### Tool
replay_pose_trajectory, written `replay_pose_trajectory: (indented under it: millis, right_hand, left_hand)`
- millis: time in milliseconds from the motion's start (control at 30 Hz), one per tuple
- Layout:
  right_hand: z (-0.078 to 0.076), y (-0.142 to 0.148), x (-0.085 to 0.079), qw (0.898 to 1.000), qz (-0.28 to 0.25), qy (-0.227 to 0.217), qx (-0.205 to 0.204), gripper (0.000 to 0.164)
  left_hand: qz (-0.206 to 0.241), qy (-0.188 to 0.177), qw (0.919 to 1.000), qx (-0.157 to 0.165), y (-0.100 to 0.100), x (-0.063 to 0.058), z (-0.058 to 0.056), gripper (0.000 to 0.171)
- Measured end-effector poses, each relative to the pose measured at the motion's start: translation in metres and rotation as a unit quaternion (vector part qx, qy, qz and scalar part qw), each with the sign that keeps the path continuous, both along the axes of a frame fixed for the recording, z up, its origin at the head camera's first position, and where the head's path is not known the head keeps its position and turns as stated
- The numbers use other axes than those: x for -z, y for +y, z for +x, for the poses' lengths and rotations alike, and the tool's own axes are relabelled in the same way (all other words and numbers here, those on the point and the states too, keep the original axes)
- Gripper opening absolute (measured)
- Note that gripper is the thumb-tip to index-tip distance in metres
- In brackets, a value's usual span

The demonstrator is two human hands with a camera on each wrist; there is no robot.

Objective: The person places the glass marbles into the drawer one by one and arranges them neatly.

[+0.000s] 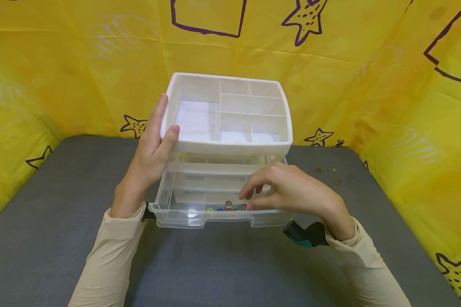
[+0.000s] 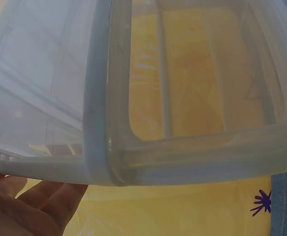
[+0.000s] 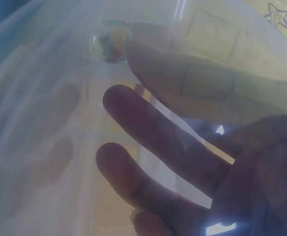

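Note:
My left hand [image 1: 147, 149] grips the left side of a white drawer organizer [image 1: 230, 148], thumb over the rim of its compartmented top. Below, a clear drawer [image 1: 219, 216] stands pulled out toward me. Several glass marbles lie along the drawer's front wall, among them a clear marble [image 1: 228, 204]. Over the drawer's right part is my right hand [image 1: 292, 189], its fingers loosely bent and apart. Its thumb tip is beside a reddish-green marble [image 3: 115, 43], seen through hazy plastic in the right wrist view; whether they touch I cannot tell.
Several small marbles [image 1: 338, 182] are scattered on the grey table [image 1: 223, 264], right of the organizer. A yellow patterned cloth [image 1: 230, 55] hangs behind and along both sides. The drawer's front edge juts out over the table.

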State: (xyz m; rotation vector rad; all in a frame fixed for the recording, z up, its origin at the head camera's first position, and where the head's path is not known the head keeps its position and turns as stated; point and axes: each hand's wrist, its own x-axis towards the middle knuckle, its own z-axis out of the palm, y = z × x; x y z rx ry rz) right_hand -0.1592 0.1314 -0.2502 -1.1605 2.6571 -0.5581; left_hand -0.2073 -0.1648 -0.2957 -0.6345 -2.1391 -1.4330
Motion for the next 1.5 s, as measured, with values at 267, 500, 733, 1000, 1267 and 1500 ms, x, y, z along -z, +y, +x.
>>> replay_pose_trajectory:
  millis: [267, 500, 733, 1000, 1267, 1500]
  right_hand:
    - [-0.002, 0.004, 0.003, 0.997, -0.062, -0.003, -0.036, 0.018]
    - [-0.005, 0.014, 0.007, 0.985, -0.158, 0.024, -0.065, 0.023]
    - [-0.008, 0.035, 0.004, 0.971, -0.215, 0.095, -0.038, 0.032]
    - [-0.007, 0.05, 0.003, 0.959, -0.248, 0.138, -0.005, 0.037]
    - [-0.007, 0.064, 0.012, 0.949, -0.275, 0.15, 0.029, 0.035]
    - [-0.011, 0.076, 0.021, 0.946, -0.274, 0.164, 0.054, 0.036]
  left_hand:
    - [-0.003, 0.006, 1.0, -0.002, 0.0, 0.0, 0.0, 0.063]
    - [-0.006, 0.005, 1.0, -0.005, 0.0, 0.0, 0.0, 0.062]
    - [-0.007, 0.005, 0.9999, -0.006, 0.0, 0.0, 0.0, 0.062]
    - [-0.003, 0.002, 1.0, -0.004, 0.0, 0.0, 0.0, 0.063]
    - [-0.001, 0.006, 1.0, -0.002, 0.0, 0.001, -0.001, 0.062]
    - [0.0, 0.004, 1.0, -0.004, 0.0, 0.001, 0.0, 0.063]
